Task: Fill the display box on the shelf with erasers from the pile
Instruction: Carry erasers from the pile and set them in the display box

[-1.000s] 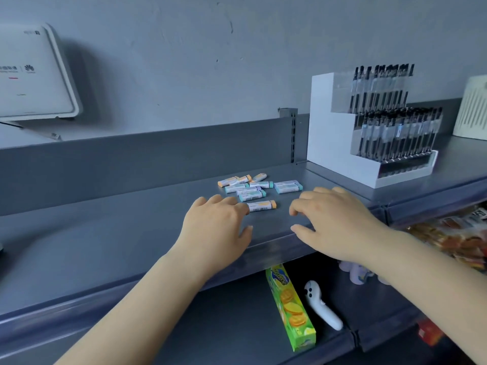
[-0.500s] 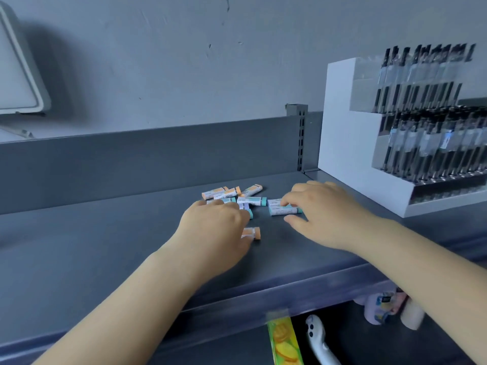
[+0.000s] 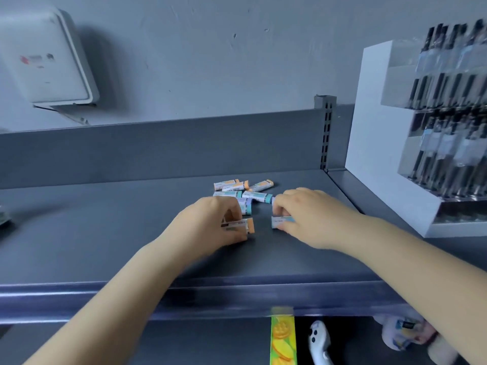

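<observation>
A small pile of erasers (image 3: 243, 191) in white sleeves with orange or teal ends lies on the grey shelf (image 3: 105, 233), near its back. My left hand (image 3: 210, 222) pinches an orange-tipped eraser (image 3: 241, 225) at the front of the pile. My right hand (image 3: 313, 217) pinches a teal-ended eraser (image 3: 279, 222) just right of it. Both erasers sit low, at or just above the shelf surface. No display box for erasers is in view.
A white tiered pen display (image 3: 421, 133) full of black pens stands at the right. A white box (image 3: 44, 59) is mounted on the wall at upper left. Below the shelf edge lie a green biscuit box (image 3: 283, 338) and a white controller (image 3: 320, 343).
Both hands moved forward onto the pile and closed their fingers on one eraser each. The camera came closer to the shelf.
</observation>
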Motion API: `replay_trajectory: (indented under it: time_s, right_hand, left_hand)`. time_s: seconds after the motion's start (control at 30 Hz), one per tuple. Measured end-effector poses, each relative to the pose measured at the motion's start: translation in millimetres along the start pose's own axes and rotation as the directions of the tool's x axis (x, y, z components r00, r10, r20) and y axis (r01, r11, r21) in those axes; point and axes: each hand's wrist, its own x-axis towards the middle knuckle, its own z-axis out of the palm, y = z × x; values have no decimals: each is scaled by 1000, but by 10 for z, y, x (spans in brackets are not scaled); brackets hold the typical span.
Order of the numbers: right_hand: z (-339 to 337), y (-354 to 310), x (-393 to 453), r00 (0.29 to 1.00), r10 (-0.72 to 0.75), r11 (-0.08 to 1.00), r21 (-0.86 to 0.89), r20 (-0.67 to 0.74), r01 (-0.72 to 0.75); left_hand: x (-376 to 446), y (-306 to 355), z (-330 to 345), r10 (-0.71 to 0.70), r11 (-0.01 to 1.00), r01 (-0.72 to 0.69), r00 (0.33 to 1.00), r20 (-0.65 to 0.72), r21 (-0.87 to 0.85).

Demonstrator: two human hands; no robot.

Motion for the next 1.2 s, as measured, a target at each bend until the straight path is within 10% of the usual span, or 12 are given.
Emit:
replay_trajectory:
  time_s: [0.17,0.37,0.6,0.83,1.2]
  right_hand:
    - [-51,-9,-55,996,-61,998,-13,68,62]
    - [-193,-41,-152,978,-109,939,303,-179,160]
    - [-198,-393,-226,942,70,434,860,-328,267]
    - [29,-1053,-175,961,148,2,972,-234,236]
    - [99,-2714,234,978,67,-219,954,-197,207]
  left_hand:
    - [-213,95,-27,-55,987,24,979,-199,-158]
    - [-467,213,-84,-212,926,14,846,-490,-376]
    - [-841,88,-225,-423,819,59,734,-532,-570]
    - [-1356,-362,-560,-578,692,60,644,-502,-719]
    - [-2276,-1437,-1053,-612,744,111,510,-605,-659]
